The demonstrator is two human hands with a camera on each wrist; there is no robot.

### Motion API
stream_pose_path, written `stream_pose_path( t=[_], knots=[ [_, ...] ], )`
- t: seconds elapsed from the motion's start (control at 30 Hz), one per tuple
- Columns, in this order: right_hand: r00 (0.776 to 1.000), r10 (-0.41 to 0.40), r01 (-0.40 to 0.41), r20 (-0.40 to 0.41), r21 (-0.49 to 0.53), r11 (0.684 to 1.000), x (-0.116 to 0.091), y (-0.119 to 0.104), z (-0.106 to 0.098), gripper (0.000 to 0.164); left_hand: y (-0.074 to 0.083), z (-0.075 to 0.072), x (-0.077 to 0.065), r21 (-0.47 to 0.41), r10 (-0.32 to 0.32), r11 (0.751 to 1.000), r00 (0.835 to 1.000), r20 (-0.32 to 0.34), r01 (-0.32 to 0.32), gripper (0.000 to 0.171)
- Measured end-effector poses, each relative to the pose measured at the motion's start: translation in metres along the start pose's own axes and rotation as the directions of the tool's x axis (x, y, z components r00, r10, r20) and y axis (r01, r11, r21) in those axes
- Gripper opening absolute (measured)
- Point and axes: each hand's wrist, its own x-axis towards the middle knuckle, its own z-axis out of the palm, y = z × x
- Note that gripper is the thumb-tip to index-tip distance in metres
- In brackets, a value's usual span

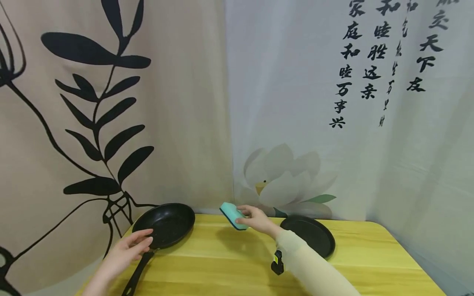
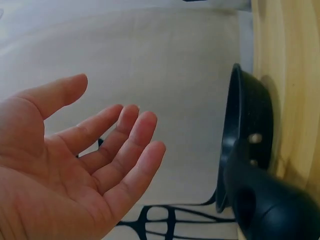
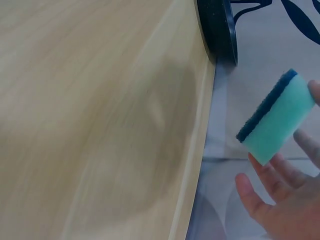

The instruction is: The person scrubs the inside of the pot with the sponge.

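Apparently mid-carry: pinching the sponge (image 1: 233, 215) in the right hand (image 1: 258, 221), raised near the far edge of the table (image 1: 207, 271). Holding the left hand (image 1: 125, 253) loose, empty, near the pan (image 1: 170, 224). Next, probably needing to lower the sponge, pinch intact.

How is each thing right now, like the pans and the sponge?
Sponge: held above the table, tilted, dark side down.
Right grip: pinching the sponge.
Left grip: relaxed, holding nothing.
Frying pan: on the table, open side up.
Flat pan: on the table, partly hidden by a sleeve.
Cloth: hanging behind the table.
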Motion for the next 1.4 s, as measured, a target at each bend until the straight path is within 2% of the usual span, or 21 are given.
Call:
stream_pose_path(
  t=[0.2,0.37,0.63,0.77,0.9,1.0,1.23,1.4],
  knots=[
    [0.999,-0.037,0.038,0.014,-0.051,0.998,0.014,-0.006,0.014,0.053,-0.016,-0.013,0.004,-0.005,-0.079,0.997,0.996,0.04,0.079,0.059],
    [0.997,-0.06,0.065,0.039,-0.132,0.989,0.024,-0.013,0.03,0.053,-0.03,-0.021,0.006,0.003,-0.135,0.991,0.988,0.081,0.135,0.06],
    [0.997,-0.063,0.075,0.05,-0.31,0.948,0.039,-0.028,0.061,0.053,-0.052,-0.019,0.009,0.004,-0.171,0.985,0.98,0.105,0.172,0.06],
    [0.996,-0.077,0.084,0.035,-0.374,0.924,0.045,-0.036,0.078,0.05,-0.059,-0.016,0.008,-0.032,-0.185,0.981,0.974,0.128,0.19,0.062],
    [0.996,-0.09,0.089,0.015,-0.398,0.913,0.049,-0.043,0.092,0.047,-0.062,-0.014,0.009,-0.041,-0.205,0.976,0.967,0.15,0.214,0.062],
    [0.996,-0.092,0.09,0.014,-0.403,0.911,0.049,-0.045,0.099,0.047,-0.065,-0.011,0.011,-0.072,-0.199,0.974,0.963,0.181,0.215,0.062],
    [0.992,-0.116,0.13,0.058,-0.487,0.864,0.05,-0.046,0.106,0.046,-0.074,-0.009,0.012,-0.116,-0.184,0.968,0.946,0.265,0.221,0.066],
    [0.987,-0.136,0.163,0.091,-0.515,0.842,0.052,-0.047,0.106,0.045,-0.075,-0.009,0.014,-0.203,-0.112,0.96,0.929,0.352,0.192,0.061]
  ],
)
